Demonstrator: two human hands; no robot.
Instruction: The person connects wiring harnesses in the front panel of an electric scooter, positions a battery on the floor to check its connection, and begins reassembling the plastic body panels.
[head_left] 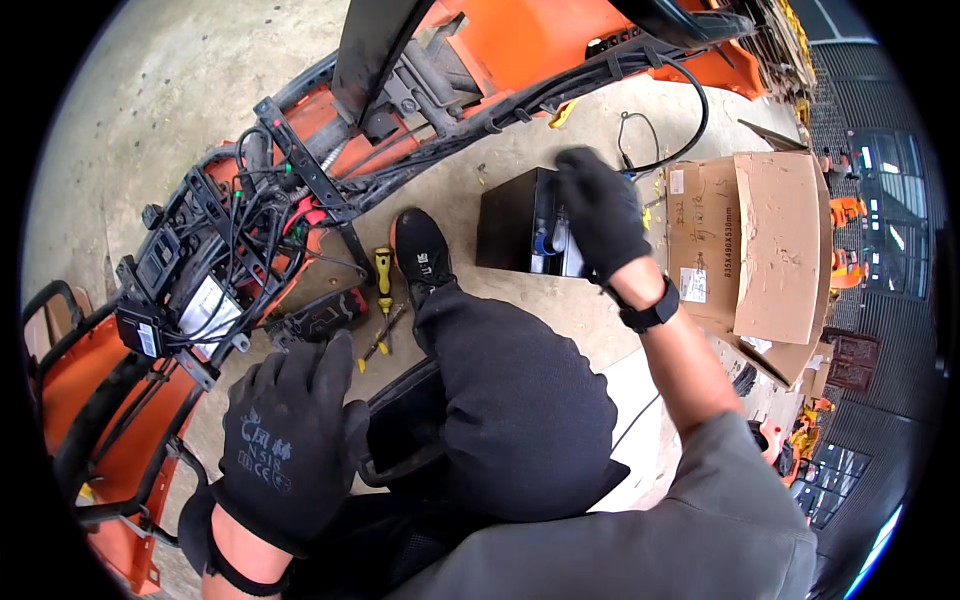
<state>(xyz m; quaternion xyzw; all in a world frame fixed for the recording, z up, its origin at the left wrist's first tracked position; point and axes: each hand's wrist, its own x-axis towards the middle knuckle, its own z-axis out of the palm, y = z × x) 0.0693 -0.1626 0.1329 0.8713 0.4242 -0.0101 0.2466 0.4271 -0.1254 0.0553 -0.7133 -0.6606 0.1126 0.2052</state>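
My right hand (607, 215), in a black glove, is over the right side of a black box (508, 222) on the floor. Its fingers are blurred and partly hidden, so whether they grip anything is unclear. A blue part (544, 243) shows at the box's near side. Lower left, my left hand (290, 440), also gloved, is held palm down with fingers stretched and thumb apart, holding nothing. Just beyond it lies a dark tool with red parts (325, 315). A yellow-and-black screwdriver (383, 275) and a thin tool with yellow handle ends (380, 340) lie to the right of that.
An orange machine frame (520, 45) with black tubes crosses the top and left. Exposed wiring (265, 215) bunches on it. A cardboard carton (775, 250) stands at right, and a black cable (700, 110) loops behind the box. My shoe (420, 245) is between tools and box.
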